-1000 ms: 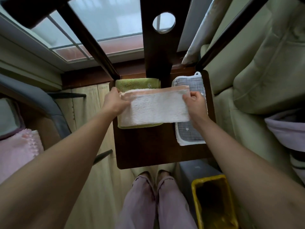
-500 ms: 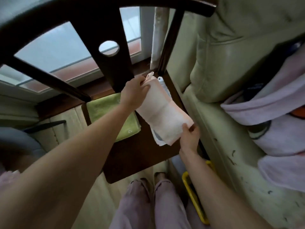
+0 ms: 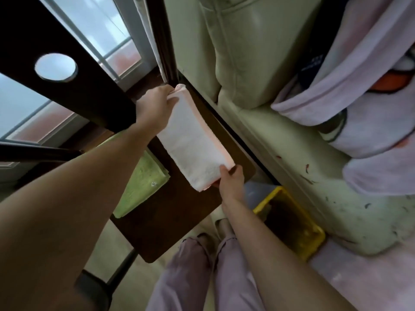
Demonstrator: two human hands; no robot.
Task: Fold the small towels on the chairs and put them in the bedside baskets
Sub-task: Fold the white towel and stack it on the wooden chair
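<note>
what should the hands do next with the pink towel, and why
Probably bring the two ends together for one more fold. The left hand pinches the far end of the pink towel and the right hand grips the near end, holding it as a long folded strip above the chair seat. It looks too long for the yellow basket on the floor beside the chair.

I was looking into a home bedroom: a padded pale-green headboard [image 3: 235, 52] and bed edge with lilac bedding [image 3: 370, 104], a dark wooden chair [image 3: 175, 221] by the window [image 3: 94, 25], and a yellow basket [image 3: 289, 223] on the floor.
</note>
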